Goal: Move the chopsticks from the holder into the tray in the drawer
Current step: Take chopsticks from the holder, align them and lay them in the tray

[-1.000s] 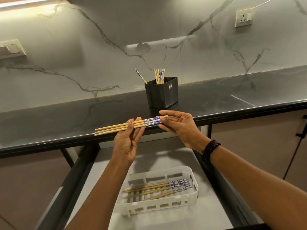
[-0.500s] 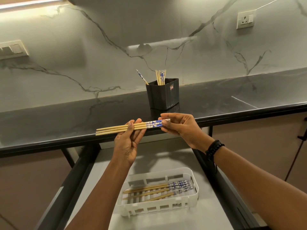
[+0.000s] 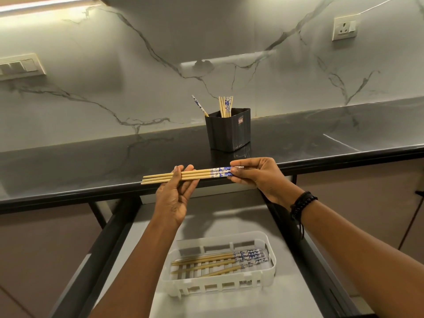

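HANDS ON THE STICKS: A person's right hand [image 3: 259, 177] pinches the blue-patterned ends of a bundle of chopsticks [image 3: 202, 174], thumb and fingertips closed on them. The left hand [image 3: 174, 198] grips the plain wooden shafts, thumb across the front and fingers behind. The bundle lies level in the air over the front edge of the dark counter [image 3: 91, 166], its tips pointing to 9 o'clock.

At 12 o'clock from the hands, the black holder [image 3: 228, 131] stands upright on the counter with other chopsticks [image 3: 226, 105] standing in it, 1 leaning chopstick [image 3: 199, 105] tilted toward 10 o'clock apart from the rest.

At 6 o'clock, below the hands, the drawer [image 3: 142, 226] stands open. The white slotted tray [image 3: 271, 265] sits on its pale floor with a row of chopsticks [image 3: 213, 260] lying flat inside, patterned ends to 3 o'clock.

A black beaded bracelet [image 3: 302, 200] circles the right wrist. On the marble wall, a socket [image 3: 344, 28] sits at 2 o'clock and a switch plate [image 3: 18, 66] at 10 o'clock.
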### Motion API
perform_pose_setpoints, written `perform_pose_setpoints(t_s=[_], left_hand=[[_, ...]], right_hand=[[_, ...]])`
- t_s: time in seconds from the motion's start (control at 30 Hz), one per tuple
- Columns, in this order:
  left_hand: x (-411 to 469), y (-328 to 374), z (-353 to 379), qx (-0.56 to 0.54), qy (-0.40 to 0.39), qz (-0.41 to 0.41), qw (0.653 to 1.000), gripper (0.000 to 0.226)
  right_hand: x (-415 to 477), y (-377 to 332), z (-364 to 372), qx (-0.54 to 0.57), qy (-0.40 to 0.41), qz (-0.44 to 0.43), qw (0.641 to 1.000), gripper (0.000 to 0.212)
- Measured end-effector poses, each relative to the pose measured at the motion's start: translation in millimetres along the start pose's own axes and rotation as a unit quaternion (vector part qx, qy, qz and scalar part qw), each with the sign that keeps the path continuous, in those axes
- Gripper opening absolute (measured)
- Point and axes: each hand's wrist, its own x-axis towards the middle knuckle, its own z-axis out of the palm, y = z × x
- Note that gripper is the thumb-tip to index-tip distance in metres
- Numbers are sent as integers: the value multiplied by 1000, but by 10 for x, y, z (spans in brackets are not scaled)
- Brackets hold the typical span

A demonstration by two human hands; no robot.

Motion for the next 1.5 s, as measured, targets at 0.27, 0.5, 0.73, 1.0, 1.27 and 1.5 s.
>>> perform_pose_setpoints(t_s=[0.27,0.5,0.73,1.0,1.27,1.5], left_hand=[[-22,13,11,2,6,4,1000,29],[-11,8,4,15,11,14,1000,29],[0,-6,5,20,1,5,1000,27],[6,-8,-3,38,0,4,999,19],[-14,6,2,38,19,6,999,19],[49,157,-130,16,144,39,989,25]], right_hand=[[-6,-24,-29,29,-16,49,998,22],[-8,-2,0,-10,-48,10,999,36],[18,47,12,-42,-36,-31,998,36],[7,23,26,-49,-42,-19,998,30],[20,-33,-42,-35,-28,14,999,27],[45,-132,-251,-76,-14,39,996,20]])
